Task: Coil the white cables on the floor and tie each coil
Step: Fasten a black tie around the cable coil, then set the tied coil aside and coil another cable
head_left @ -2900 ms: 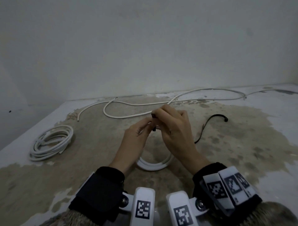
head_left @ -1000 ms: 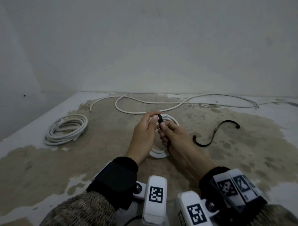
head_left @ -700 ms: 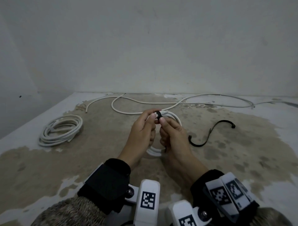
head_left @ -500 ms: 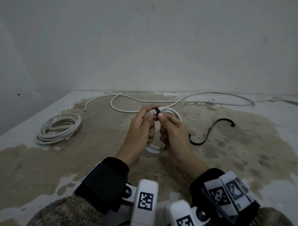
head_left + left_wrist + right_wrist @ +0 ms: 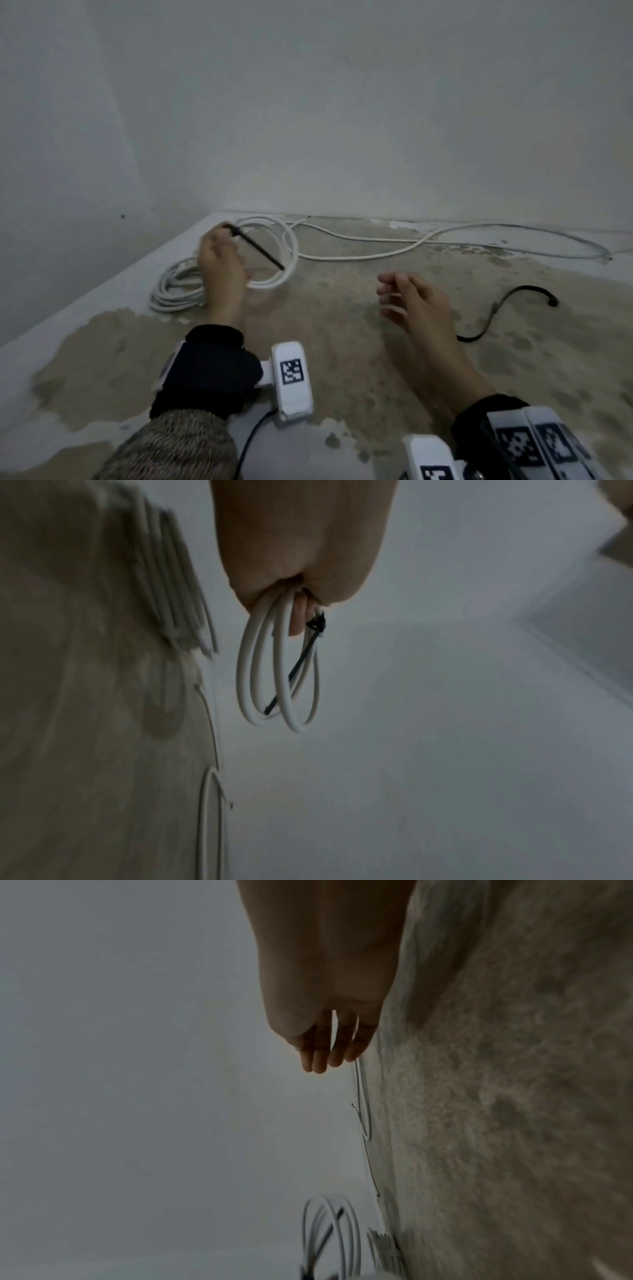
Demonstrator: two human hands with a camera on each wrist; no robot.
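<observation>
A: Where is the tied coil [image 5: 274, 253] held?

B: It is gripped at its top by the curled fingers of the left hand [image 5: 219, 260], lifted beside the coil on the floor [image 5: 174, 287]; a black tie [image 5: 316, 626] is cinched round it.

A: And the right hand [image 5: 414, 301]?

B: Nothing is held; its fingers are loosely spread. A loose cable [image 5: 394, 251] is left by the wall, a spare tie [image 5: 496, 308] to the right.

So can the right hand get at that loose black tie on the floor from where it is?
Probably yes. The right hand is open and holds nothing, and the black tie lies on bare floor just to its right, with nothing between them.
</observation>
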